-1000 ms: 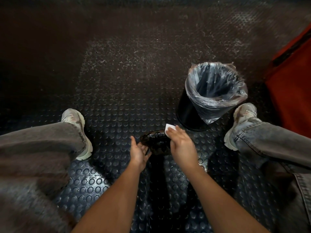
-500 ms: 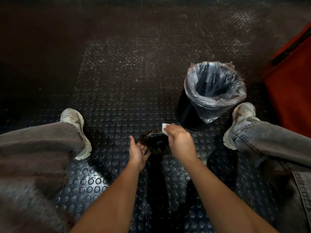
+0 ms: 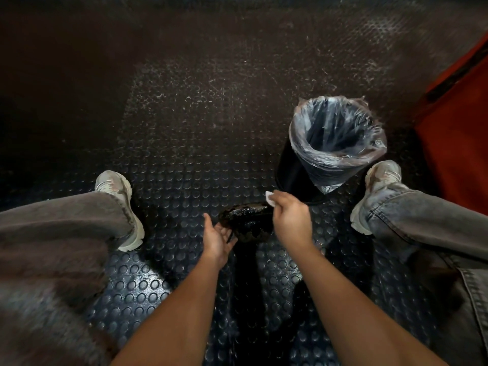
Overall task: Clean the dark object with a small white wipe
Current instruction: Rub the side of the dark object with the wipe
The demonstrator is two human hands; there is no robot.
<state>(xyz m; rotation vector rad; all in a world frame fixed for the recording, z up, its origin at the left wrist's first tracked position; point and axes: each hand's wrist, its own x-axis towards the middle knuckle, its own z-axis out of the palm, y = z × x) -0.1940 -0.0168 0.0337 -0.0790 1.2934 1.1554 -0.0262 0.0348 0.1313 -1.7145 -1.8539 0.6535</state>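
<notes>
Dark studded rubber floor [image 3: 184, 159] fills the view. Low between the knees, the glossy dark object [image 3: 247, 223] sits cradled by the left hand [image 3: 217, 240], whose grip curls under its near-left side. At its far-right edge the right hand [image 3: 291, 220] pinches a small white wipe [image 3: 270, 198] — pressed against the rim. Just beyond stands a black bin [image 3: 293, 170] with a clear liner, a pale shoe [image 3: 377, 186] beside it.

The dark object [image 3: 247, 223] is a glossy black rounded lump, kinda wet-looking, held low between the knees. The small white wipe [image 3: 270, 202] pokes out at its upper right edge.
</notes>
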